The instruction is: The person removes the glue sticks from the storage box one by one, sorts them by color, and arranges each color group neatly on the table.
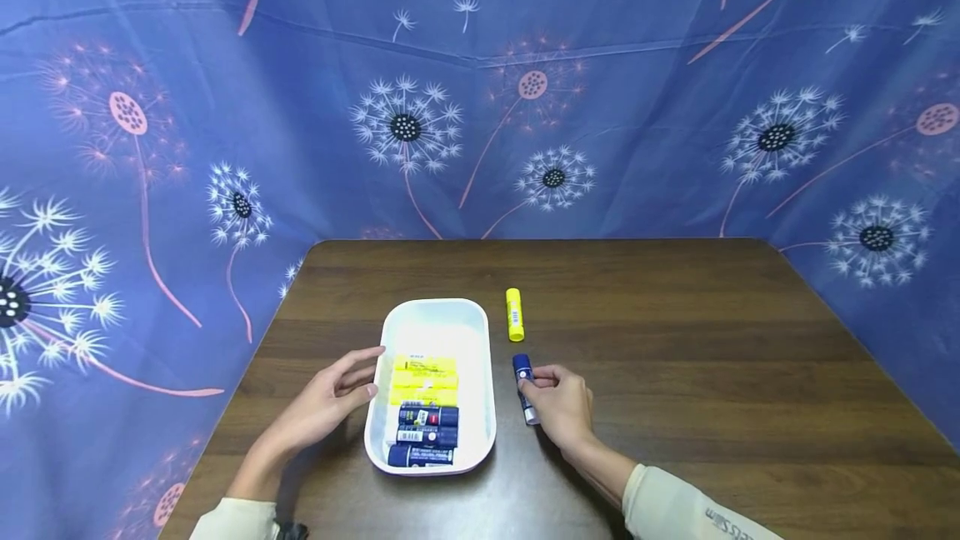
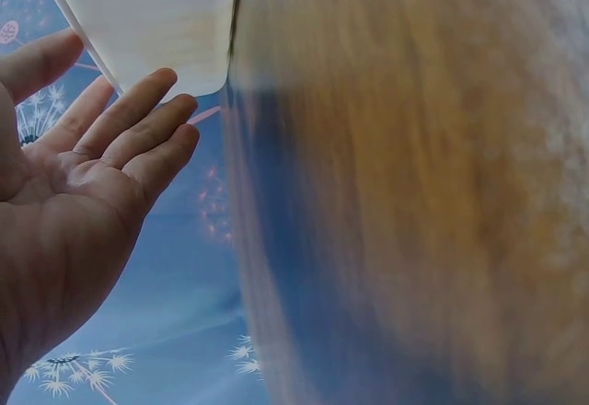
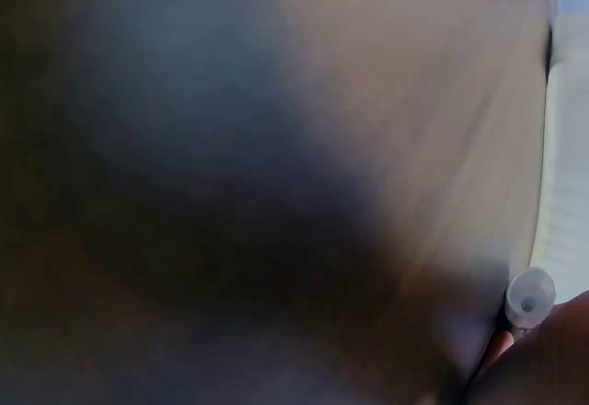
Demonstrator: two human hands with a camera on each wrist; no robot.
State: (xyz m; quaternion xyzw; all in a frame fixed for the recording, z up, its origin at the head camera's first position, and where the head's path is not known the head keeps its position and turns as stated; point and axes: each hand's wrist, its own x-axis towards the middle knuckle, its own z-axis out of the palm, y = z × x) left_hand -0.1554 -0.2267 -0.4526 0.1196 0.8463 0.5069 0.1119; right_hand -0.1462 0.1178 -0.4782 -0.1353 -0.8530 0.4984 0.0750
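Holds both hands apart: left hand (image 1: 330, 398) with fingers loosely extended beside a white container (image 1: 435, 327), right hand (image 1: 564, 411) clamped, thumb and fingers, on a blue glue stick (image 1: 522, 367). Cannot tell about left-hand contact with the container. Has blue cloth (image 1: 637, 107) beyond both hands, printed with white and pink dandelions. Has a dark brown table (image 1: 712, 340) below both hands. Wears pale sleeves (image 1: 675, 502) behind both hands, with lettering on the right. Has the container between the hands, with 3 yellow glue sticks (image 1: 425, 378) farther from the body and 3 navy glue sticks (image 1: 426, 437) nearer. Has 1 loose yellow glue stick (image 1: 514, 317) on the table, beyond the right hand. Pinches the blue glue stick on the container side of the right hand, with the pale end (image 3: 531, 297) toward the body.
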